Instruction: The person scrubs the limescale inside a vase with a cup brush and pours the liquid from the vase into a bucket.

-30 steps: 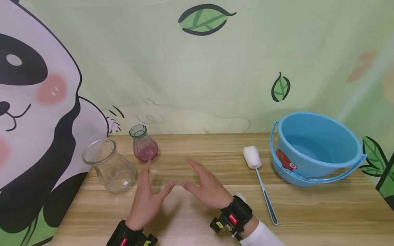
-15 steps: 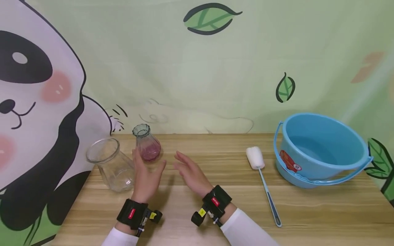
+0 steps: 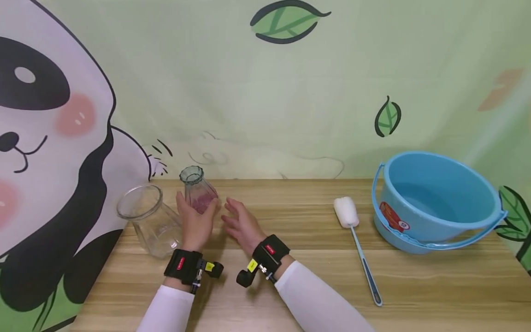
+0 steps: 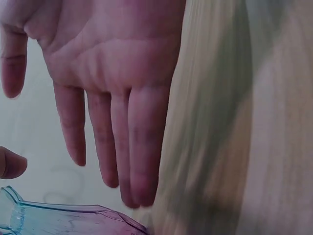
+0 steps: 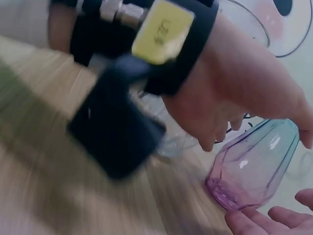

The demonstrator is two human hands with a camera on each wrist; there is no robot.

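Where a pink-tinted glass vase (image 3: 199,191) sits on the tabletop (image 3: 298,288), left hand (image 3: 196,226), grip spread, straddles it | right hand (image 3: 245,228), also spread, just beside | closing gently, evenly looks safest

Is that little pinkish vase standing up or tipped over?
Standing upright: in the head view, the vase has its wavy rim at the top and its pink part below, partly hidden by the left hand.
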